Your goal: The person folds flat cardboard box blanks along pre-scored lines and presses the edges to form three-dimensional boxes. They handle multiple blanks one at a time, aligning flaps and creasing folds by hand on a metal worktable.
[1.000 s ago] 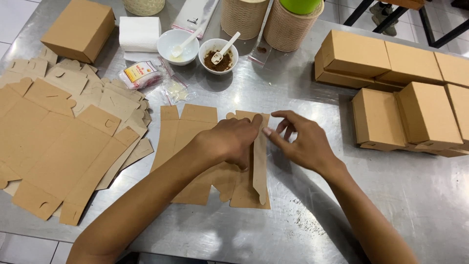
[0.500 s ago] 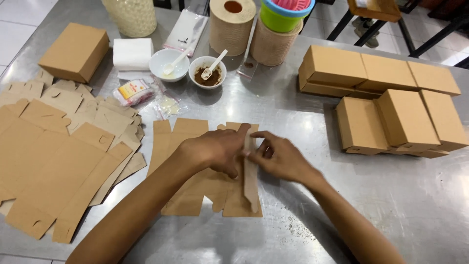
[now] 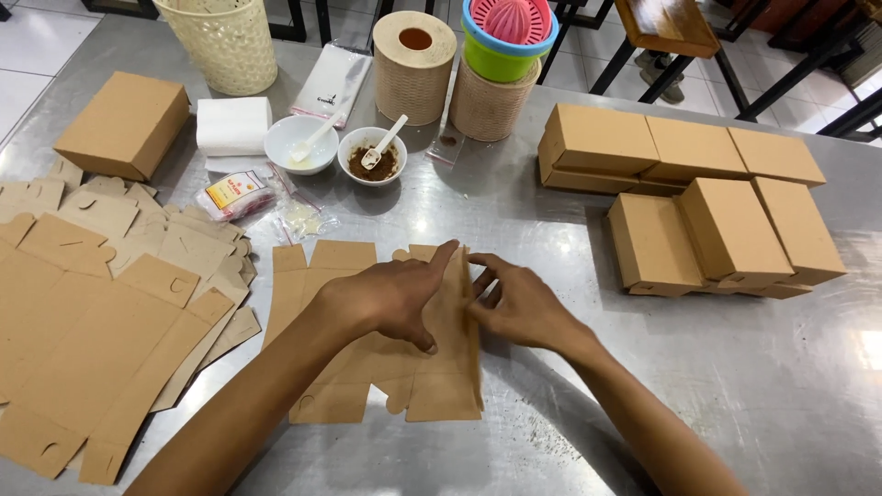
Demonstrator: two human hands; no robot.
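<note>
On a steel worktable (image 3: 781, 386), we pressed both hands onto a flat brown cardboard box blank (image 3: 344, 367) that lay near the front edge, directly in front of us. To our left, a spread of more flat blanks (image 3: 92, 312) covered the table out to its left edge, its nearest flaps just beside the blank in hand. To our right, a block of folded cardboard boxes (image 3: 707, 230) stood well apart from our hands, with bare steel between them and more bare steel running forward to the table's near right corner. A single folded box (image 3: 124, 124) sat at the far left. Along the back stood a woven basket (image 3: 220, 41), a paper roll (image 3: 413, 69) and a woven pot carrying stacked plastic bowls (image 3: 505, 41). In front of those sat a white tissue stack (image 3: 234, 127), one white bowl (image 3: 299, 142) and a second bowl of brown powder (image 3: 372, 158), each with a small spoon, all clear of the blank's far edge. A small snack packet (image 3: 234, 195) lay just beyond the blank's upper left corner. Our left hand (image 3: 386, 298) lay flat with fingers together, holding down the blank's raised right panel (image 3: 450, 312). Our right hand (image 3: 519, 308) met it from the other side, its fingertips pinched on that same panel.
</note>
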